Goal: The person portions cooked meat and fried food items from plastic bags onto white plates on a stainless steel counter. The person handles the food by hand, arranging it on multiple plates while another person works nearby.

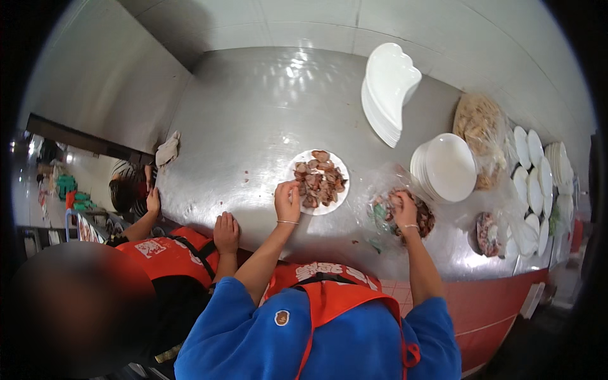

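Note:
A round white plate (343,202) on the steel counter carries sliced, browned meat pieces (327,183). My left hand (287,200) is at the plate's left edge with its fingers bent together near the meat; whether they pinch a piece cannot be told. My right hand (404,209) reaches into an open clear plastic bag (375,199) of dark meat chunks, fingertips among them, and its grip is hidden. Something green shows through the bag's left side. Just beyond the bag rises a stack of round white plates (451,166).
Heart-shaped white dishes (389,85) are stacked farther back. At right lie a bag of light brown food (479,123), a smaller bag of meat (488,232) and more white plates (534,190). A co-worker's hand (226,232) rests on the steel counter (228,118); a cloth (168,149) lies left.

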`<state>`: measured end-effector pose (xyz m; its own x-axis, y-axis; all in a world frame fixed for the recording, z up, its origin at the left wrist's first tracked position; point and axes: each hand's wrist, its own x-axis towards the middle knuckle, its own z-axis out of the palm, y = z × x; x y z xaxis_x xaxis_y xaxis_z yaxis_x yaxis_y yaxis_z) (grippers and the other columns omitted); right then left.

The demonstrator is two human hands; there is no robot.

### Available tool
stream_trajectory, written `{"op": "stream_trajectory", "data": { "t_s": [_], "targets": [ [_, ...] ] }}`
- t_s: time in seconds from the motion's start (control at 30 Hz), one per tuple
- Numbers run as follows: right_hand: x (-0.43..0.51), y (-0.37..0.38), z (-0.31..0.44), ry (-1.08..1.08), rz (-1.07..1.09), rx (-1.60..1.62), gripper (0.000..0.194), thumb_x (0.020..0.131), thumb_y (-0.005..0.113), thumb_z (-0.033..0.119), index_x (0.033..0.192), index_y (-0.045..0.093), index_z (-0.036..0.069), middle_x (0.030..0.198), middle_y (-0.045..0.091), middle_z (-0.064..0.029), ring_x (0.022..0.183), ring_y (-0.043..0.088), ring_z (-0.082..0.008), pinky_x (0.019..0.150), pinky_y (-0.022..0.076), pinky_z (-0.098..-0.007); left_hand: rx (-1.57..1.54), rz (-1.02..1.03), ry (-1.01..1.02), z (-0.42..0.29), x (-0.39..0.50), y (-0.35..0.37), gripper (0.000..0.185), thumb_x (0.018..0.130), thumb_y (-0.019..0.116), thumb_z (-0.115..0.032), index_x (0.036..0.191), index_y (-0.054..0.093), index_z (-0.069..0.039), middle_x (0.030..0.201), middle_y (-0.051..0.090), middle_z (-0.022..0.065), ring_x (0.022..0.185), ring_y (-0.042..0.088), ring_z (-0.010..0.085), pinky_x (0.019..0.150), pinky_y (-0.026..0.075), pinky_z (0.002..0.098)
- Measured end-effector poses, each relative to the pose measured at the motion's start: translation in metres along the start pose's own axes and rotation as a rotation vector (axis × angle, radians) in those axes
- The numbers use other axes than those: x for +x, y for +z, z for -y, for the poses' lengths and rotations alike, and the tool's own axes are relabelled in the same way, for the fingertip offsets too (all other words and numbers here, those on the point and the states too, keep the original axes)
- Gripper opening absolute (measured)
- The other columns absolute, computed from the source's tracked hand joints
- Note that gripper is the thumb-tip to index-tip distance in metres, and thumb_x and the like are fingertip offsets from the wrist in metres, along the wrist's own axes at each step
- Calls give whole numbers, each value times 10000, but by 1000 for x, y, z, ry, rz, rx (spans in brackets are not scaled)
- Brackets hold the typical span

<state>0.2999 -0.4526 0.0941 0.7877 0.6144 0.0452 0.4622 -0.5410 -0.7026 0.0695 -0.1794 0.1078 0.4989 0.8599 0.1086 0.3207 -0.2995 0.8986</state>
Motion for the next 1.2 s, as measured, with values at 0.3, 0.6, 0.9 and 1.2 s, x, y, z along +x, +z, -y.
{"op": "stream_trajectory", "data": {
  "t_s": [0.3,0.6,0.9,1.2],
  "targets": [
    [20,-17,152,118,238,568,268,860,544,-22,1117,556,52,924,597,-11,767,556,-70,619,475,-218,174,-56,141,12,15,-4,158,835,548,-51,977,617,-56,990,574,109,966,518,293,866,410,375],
    [57,122,177,-240,358,180,404,762,661,54,1152,622,149,1131,551,-156,1067,530,-338,956,425,-380,203,7,169,-2,21,-3,249,783,556,-4,1013,624,-71,1021,568,112,977,510,305,871,419,389],
    [117,121,172,-323,180,98,299,780,594,-10,1065,620,77,1062,568,-161,1011,551,-325,892,459,-384,-14,76,150,-18,21,-3,327,759,584,80,1065,616,-31,1057,570,141,933,598,271,788,519,311],
    [121,106,168,-41,380,271,237,807,615,58,1042,615,84,1024,558,-142,960,546,-332,844,456,-389,241,47,254,-5,31,-10,296,782,664,-129,1066,621,-56,1084,560,136,995,529,304,862,439,382]
  ]
}}
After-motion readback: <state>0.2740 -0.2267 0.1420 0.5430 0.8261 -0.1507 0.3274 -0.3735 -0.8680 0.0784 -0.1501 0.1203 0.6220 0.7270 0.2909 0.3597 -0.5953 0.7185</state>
